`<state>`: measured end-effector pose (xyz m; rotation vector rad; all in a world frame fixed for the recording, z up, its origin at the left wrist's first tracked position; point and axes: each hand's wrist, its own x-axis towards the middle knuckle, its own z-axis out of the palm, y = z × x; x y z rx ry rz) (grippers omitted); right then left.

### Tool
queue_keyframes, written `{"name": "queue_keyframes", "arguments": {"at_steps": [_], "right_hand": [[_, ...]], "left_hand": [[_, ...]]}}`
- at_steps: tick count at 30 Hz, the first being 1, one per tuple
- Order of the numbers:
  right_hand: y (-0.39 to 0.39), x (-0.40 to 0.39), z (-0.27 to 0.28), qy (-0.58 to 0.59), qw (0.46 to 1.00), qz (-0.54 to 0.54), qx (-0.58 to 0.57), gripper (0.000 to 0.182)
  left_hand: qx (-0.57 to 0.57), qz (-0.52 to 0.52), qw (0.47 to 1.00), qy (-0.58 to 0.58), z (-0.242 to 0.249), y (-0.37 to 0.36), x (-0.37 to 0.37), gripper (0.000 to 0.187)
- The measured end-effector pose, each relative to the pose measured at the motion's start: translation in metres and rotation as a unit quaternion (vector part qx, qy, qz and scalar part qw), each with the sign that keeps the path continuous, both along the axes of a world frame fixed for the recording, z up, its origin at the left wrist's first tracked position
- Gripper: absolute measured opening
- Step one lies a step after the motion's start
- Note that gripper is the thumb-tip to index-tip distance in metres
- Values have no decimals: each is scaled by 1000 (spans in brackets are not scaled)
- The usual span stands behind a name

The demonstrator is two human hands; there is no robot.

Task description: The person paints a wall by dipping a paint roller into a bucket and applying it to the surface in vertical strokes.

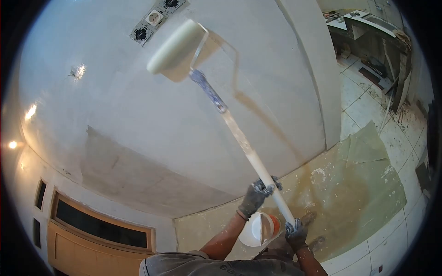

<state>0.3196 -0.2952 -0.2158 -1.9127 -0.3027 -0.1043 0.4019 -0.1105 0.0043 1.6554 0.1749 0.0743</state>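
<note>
A paint roller (172, 46) with a white, fluffy sleeve is at the grey-white wall (152, 106), just below the electrical sockets; whether it touches the wall I cannot tell. Its blue-grey handle (208, 91) joins a long pale pole (262, 171) that slants down to the right. My left hand (258, 195), in a dark paint-stained glove, is closed round the pole at its lower middle. My right hand (297, 233), gloved as well, grips the pole's bottom end. A white bucket (251, 232) stands on the floor below my left hand.
Greenish sheeting (363, 184) lies along the wall's foot, over white floor tiles (361, 99). Electrical sockets (154, 18) sit open in the wall. A wooden door (87, 246) is at the lower left. A counter (375, 25) and debris are at the upper right.
</note>
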Motion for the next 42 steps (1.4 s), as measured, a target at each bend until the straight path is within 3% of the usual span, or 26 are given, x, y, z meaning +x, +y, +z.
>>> {"name": "queue_keyframes", "arguments": {"at_steps": [2, 6, 8, 11, 15, 18, 19, 22, 24, 26, 27, 30, 32, 34, 35, 36, 38, 41, 42], "right_hand": [[-12, -11, -22, -1, 998, 12, -65, 26], [-20, -15, -19, 6, 997, 55, -56, 27], [-6, -2, -1, -42, 997, 51, -42, 28], [8, 26, 38, 55, 994, 91, 6, 32], [9, 40, 42, 17, 999, 44, 3, 31], [-7, 33, 18, 21, 1000, 11, -10, 30], [-18, 28, 5, 10, 1000, 6, -4, 33], [-58, 4, -41, 25, 997, 14, -65, 39], [-83, -16, -73, 61, 992, 28, -109, 48], [-108, -45, -89, 99, 985, 5, -141, 52], [-123, -56, -102, 118, 979, 16, -168, 48], [-155, -83, -108, 213, 967, 21, -137, 42], [-150, -92, -84, 228, 965, -2, -132, 37], [-153, -106, -32, 265, 950, 4, -166, 37], [-150, -117, -38, 288, 938, 3, -190, 38], [-149, -134, -44, 310, 926, 4, -214, 39], [-154, -130, 6, 343, 898, 33, -273, 43], [-144, -126, 70, 365, 889, -14, -277, 52], [-138, -130, 89, 361, 887, -36, -287, 56]], "left_hand": [[61, -10, 998, 13, -17, -12, -8, 30], [-3, 18, 999, 33, -22, -16, -12, 35], [8, 23, 999, 20, -1, -11, -5, 38], [27, 28, 998, -41, 33, -2, 11, 38], [25, 29, 999, -36, 48, -13, 23, 37], [10, 11, 1000, 0, 14, -13, 27, 34], [60, -4, 998, 11, 3, -20, 25, 38], [11, -26, 998, 52, -58, -39, 16, 34], [-15, -30, 996, 80, -93, -55, 7, 31], [51, -58, 993, 94, -129, -72, -8, 26], [9, -67, 994, 90, -163, -77, -18, 25], [-17, -66, 984, 164, -190, -104, -37, 25], [-7, -128, 973, 192, -200, -87, -36, 30], [-110, -123, 954, 249, -200, -79, -48, 32], [-116, -140, 945, 274, -196, -78, -48, 32], [-70, -161, 956, 235, -189, -77, -48, 30], [-31, -200, 956, 210, -179, -80, -48, 29], [-141, -189, 916, 325, -200, -63, -54, 28], [-230, -186, 895, 333, -214, -56, -62, 28]]}}
